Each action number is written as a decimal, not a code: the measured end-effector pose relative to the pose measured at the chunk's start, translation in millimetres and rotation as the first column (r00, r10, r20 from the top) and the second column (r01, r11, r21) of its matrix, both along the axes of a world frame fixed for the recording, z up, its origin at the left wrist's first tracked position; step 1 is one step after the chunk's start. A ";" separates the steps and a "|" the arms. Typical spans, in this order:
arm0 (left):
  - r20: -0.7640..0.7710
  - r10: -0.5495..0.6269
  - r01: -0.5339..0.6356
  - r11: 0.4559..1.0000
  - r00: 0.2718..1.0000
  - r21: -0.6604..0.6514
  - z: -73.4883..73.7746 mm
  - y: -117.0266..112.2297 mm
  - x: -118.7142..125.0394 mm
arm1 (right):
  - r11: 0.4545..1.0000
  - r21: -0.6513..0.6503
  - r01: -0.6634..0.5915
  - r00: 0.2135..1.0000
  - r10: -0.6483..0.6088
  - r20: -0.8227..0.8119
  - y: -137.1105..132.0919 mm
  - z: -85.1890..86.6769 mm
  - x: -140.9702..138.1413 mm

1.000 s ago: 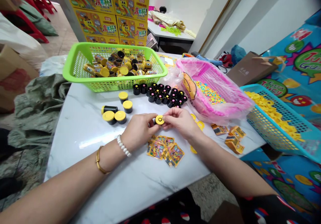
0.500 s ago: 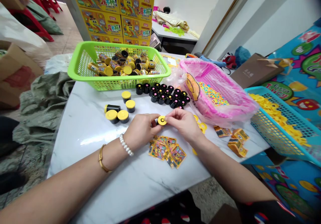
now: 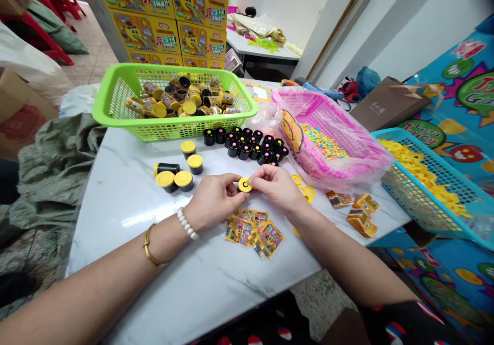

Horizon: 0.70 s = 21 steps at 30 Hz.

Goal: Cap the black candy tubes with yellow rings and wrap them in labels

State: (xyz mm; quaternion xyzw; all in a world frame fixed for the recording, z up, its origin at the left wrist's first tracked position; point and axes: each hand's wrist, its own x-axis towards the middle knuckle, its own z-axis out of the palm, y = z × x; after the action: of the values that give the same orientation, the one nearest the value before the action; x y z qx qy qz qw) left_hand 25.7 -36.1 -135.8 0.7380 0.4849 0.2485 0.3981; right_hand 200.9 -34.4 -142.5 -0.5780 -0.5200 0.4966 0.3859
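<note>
Yellow-lidded pot (image 3: 244, 185) pinched between fingertips of left hand (image 3: 212, 199) and right hand (image 3: 276, 188).

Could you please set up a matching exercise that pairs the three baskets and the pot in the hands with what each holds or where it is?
Things:
1. green basket
2. pink basket
3. blue basket
4. yellow-lidded pot

Contents or place:
A. loose yellow lids
B. small coloured candies
C. a heap of labelled pots
D. pinched between the left hand and the right hand

Pairs: 1-C, 2-B, 3-A, 4-D.
</note>
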 end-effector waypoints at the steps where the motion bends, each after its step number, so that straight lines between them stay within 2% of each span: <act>1: 0.038 0.016 -0.013 0.997 0.999 -0.074 1.0 0.3 0.8 | 1.000 0.003 -0.004 1.000 0.004 -0.003 0.0 -0.7 0.0; 3: 0.088 0.075 -0.059 0.983 0.993 -0.171 2.2 0.8 3.5 | 1.000 -0.001 0.000 1.000 0.000 -0.015 -1.3 -1.5 -0.4; 5: 0.108 0.135 -0.113 0.975 0.985 -0.194 2.4 1.0 7.3 | 1.000 -0.020 0.023 0.999 -0.024 -0.038 -3.2 -0.6 -1.0; 8: 0.133 0.204 -0.180 0.969 0.970 -0.172 3.2 2.1 12.2 | 0.999 -0.024 0.039 0.998 -0.041 -0.057 -2.9 3.7 -0.3; 11: 0.137 0.237 -0.224 0.969 0.962 -0.101 2.8 2.8 13.4 | 1.000 0.027 0.005 0.998 -0.003 -0.065 0.5 4.3 3.9; 13: 0.142 0.211 -0.203 0.977 0.967 -0.070 0.3 0.7 11.7 | 0.999 0.024 -0.028 0.997 0.030 -0.075 1.0 0.0 7.2; 17: 0.163 0.062 -0.054 0.997 0.985 -0.056 -7.6 -5.2 5.6 | 0.996 -0.041 -0.074 0.987 0.068 -0.144 0.2 -10.0 10.3; 21: 0.113 0.021 -0.027 0.998 0.993 0.050 -10.7 -8.9 4.6 | 0.996 -0.052 -0.073 0.981 0.062 -0.185 -1.7 -5.0 9.8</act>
State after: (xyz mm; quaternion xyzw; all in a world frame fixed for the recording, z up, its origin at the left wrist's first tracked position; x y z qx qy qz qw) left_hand 30.3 -45.0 -146.4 0.7269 0.4642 0.3067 0.4027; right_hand 210.7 -36.1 -147.5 -0.5227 -0.4868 0.5756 0.3980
